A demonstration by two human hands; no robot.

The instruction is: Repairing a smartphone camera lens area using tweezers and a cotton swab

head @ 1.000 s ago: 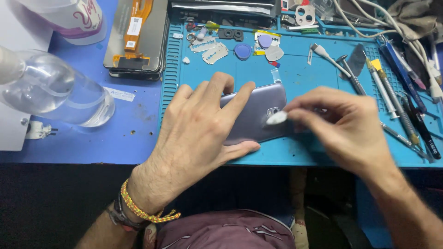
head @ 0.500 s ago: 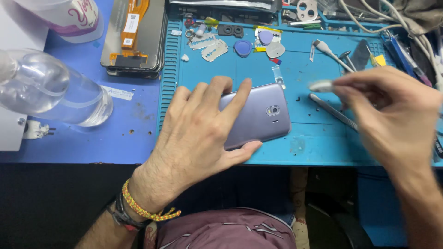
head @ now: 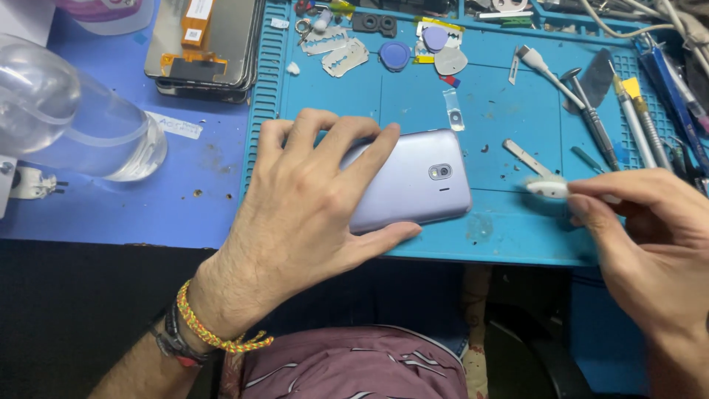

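Pinning phone [head: 413, 181] face-down on mat [head: 502, 133], left hand [head: 310, 214] spread flat, fingers gripping its edges. Right hand [head: 650, 236] pinching small white tool [head: 548, 189], clear of phone.

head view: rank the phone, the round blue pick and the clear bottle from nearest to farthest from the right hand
1. Phone: just left of the right hand, under the left hand.
2. Round blue pick: up the mat, near its far edge.
3. Clear bottle: lying at the far left, off the mat.
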